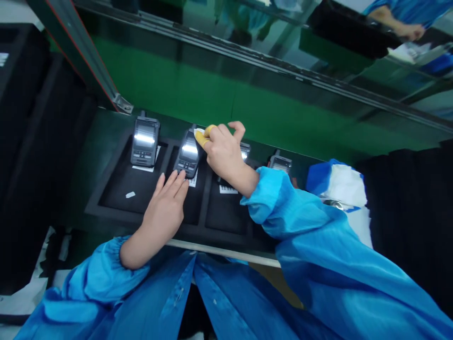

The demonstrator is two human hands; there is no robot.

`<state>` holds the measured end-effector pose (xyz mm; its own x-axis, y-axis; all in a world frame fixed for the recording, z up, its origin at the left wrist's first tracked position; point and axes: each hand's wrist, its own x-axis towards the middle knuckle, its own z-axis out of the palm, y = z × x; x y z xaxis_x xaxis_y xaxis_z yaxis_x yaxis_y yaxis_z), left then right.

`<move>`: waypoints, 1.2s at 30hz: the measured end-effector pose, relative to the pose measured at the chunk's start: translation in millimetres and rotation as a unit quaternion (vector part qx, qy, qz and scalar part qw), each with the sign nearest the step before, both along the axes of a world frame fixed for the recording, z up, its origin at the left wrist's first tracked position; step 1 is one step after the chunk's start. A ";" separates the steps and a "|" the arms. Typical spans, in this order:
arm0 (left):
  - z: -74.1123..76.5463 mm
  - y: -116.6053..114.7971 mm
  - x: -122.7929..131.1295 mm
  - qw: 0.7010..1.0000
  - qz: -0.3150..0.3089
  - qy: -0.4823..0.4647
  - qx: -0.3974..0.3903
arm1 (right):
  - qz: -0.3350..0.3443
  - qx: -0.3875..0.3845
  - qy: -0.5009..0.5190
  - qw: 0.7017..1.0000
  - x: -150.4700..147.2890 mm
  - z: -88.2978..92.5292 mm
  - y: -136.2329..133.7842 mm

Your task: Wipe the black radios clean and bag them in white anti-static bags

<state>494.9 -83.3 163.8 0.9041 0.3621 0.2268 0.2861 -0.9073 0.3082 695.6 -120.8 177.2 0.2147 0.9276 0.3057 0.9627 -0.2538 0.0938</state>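
Note:
My left hand (164, 208) lies with its fingers stretched out, the tips touching the lower end of a black handheld radio (187, 153) with a screen and a stubby antenna. My right hand (224, 153), with yellow finger cots on two fingers, pinches a small white wipe (198, 131) at the radio's upper right corner. A second radio (145, 141) stands to the left. A third radio (245, 150) is partly hidden behind my right hand, and another radio (281, 162) shows farther right. White printed labels (193, 181) lie under several radios.
The radios rest in a black foam tray (122, 189) holding a small white scrap (130, 194). At right sits a blue-and-white pack of wipes (341, 184). Black foam stacks (410, 203) flank the bench. A green panel (212, 89) rises behind; a co-worker's hand (410, 32) shows beyond it.

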 end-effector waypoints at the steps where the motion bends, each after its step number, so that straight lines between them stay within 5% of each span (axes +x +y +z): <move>1: -1.7 -0.2 0.1 1.000 -0.002 0.005 -0.001 | 0.021 -0.001 -0.004 1.000 -5.2 -4.3 -4.8; 5: -4.3 -3.1 1.6 1.000 -0.004 0.017 -0.018 | 0.145 -0.025 0.010 0.989 -17.5 -10.0 -20.1; 11: -4.1 -3.7 1.1 1.000 -0.009 0.007 0.007 | 0.013 -0.038 0.024 0.999 -1.2 2.3 10.5; 17: -7.6 -4.9 1.3 0.999 -0.013 -0.016 0.028 | 0.148 -0.062 -0.002 0.987 -22.6 -2.5 -8.5; 24: -4.1 -3.2 0.7 1.000 -0.021 -0.007 0.005 | 0.022 0.001 -0.043 0.999 8.0 -5.0 -14.5; 30: -7.0 -6.3 1.9 0.999 -0.013 -0.037 -0.006 | 0.136 -0.030 -0.018 0.990 -21.5 -4.9 -39.3; 33: -5.1 -1.8 -2.7 0.997 0.002 -0.076 -0.025 | 0.094 -0.022 0.005 0.995 -23.0 7.6 -19.9; 36: 0.5 12.4 -12.9 0.993 0.046 -0.104 -0.017 | 0.074 -0.007 0.026 0.997 -16.1 19.7 26.7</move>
